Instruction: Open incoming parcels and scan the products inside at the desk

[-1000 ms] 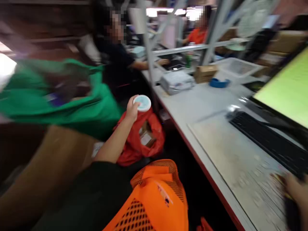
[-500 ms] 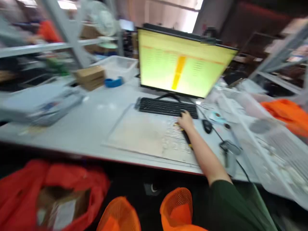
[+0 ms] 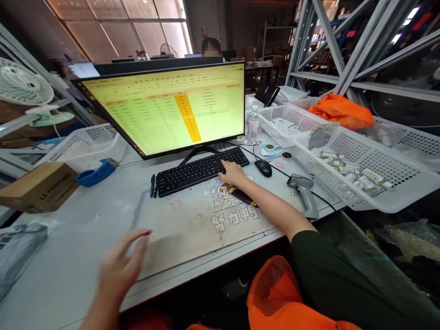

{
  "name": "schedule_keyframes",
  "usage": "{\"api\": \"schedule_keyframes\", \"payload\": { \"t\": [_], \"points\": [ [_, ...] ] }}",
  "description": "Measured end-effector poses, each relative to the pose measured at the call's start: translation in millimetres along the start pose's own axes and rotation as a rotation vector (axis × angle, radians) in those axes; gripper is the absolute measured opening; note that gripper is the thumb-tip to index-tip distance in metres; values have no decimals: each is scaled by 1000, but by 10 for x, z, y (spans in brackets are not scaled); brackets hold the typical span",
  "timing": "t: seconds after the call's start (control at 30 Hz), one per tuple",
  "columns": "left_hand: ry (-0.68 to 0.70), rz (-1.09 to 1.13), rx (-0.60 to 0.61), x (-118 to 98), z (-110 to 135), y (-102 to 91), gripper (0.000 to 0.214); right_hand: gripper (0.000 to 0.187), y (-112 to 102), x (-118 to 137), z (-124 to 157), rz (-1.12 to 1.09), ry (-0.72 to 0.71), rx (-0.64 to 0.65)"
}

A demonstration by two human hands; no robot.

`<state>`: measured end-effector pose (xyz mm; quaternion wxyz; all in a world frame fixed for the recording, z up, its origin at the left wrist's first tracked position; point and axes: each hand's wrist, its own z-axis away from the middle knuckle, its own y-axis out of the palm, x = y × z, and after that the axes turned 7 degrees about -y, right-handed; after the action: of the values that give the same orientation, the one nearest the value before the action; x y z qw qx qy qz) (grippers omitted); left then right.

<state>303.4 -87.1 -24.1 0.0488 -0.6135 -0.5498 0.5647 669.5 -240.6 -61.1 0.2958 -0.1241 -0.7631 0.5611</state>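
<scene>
My right hand (image 3: 233,174) rests at the near edge of the black keyboard (image 3: 192,176), index finger and thumb stretched onto its keys, holding nothing. Under that wrist lies a black-and-yellow tool (image 3: 243,196), partly covered by my arm. My left hand (image 3: 120,266), slightly blurred, hovers at the left of the printed desk mat (image 3: 185,233) with thumb and fingers apart and nothing in it. Behind the keyboard a monitor (image 3: 151,114) shows a yellow-green table with an orange column. A black mouse (image 3: 263,167) sits right of the keyboard.
A grey barcode scanner (image 3: 304,192) and white baskets (image 3: 343,183) stand at the right, near a plastic bottle (image 3: 253,123). On the left are a cardboard box (image 3: 41,188), a blue tape dispenser (image 3: 97,173) and a plastic-wrapped packet (image 3: 17,252). Pens (image 3: 153,185) lie beside the keyboard.
The view has swung right and closer to the desk. My left hand has come into view over the desk. My right hand stays by the keyboard, now further left along it.
</scene>
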Motion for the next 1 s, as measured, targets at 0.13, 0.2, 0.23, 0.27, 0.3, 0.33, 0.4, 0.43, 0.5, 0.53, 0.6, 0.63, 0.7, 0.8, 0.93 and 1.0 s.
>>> {"api": "schedule_keyframes", "payload": {
  "t": [0.13, 0.2, 0.23, 0.27, 0.3, 0.33, 0.4, 0.43, 0.5, 0.53, 0.6, 0.63, 0.7, 0.8, 0.93, 1.0],
  "points": [
    [168, 34, 178, -253, -585, 656, 32, 75, 9, -78, 66, -18, -13, -9],
    [147, 68, 219, -344, -859, 1002, 37, 71, 22, -93, 83, -13, -3, -13],
    [125, 86, 211, -349, -948, 1135, 39, 69, 28, -94, 87, -9, 0, -12],
    [103, 100, 208, -324, -1000, 1234, 39, 68, 34, -92, 89, -7, 0, -10],
    [82, 109, 214, -274, -1020, 1301, 39, 67, 39, -87, 89, -5, -1, -5],
    [62, 116, 228, -208, -1014, 1338, 39, 67, 45, -82, 90, -3, -2, -2],
    [12, 123, 269, -67, -967, 1352, 38, 64, 61, -71, 95, 2, 6, -2],
    [-17, 124, 280, -8, -941, 1343, 39, 63, 70, -67, 101, 6, 19, -9],
    [-63, 130, 272, 66, -899, 1322, 40, 61, 91, -67, 116, 19, 56, -26],
    [-71, 132, 266, 82, -883, 1316, 41, 61, 101, -71, 124, 25, 74, -32],
    [-61, 134, 267, 79, -854, 1319, 41, 61, 115, -83, 133, 35, 101, -33],
    [-47, 132, 276, 62, -839, 1329, 40, 61, 118, -91, 133, 38, 110, -29],
    [-3, 112, 274, -13, -827, 1372, 39, 64, 119, -106, 124, 35, 131, -16],
    [145, 24, 263, -240, -938, 1534, 39, 66, 108, -127, 100, 13, 160, -9],
    [277, -173, 375, -618, -1387, 1931, 39, 61, 82, -153, 88, 7, 162, -28],
    [214, -241, 380, -741, -1620, 2124, 47, 61, 69, -167, 95, 7, 154, -39]
  ]
}}
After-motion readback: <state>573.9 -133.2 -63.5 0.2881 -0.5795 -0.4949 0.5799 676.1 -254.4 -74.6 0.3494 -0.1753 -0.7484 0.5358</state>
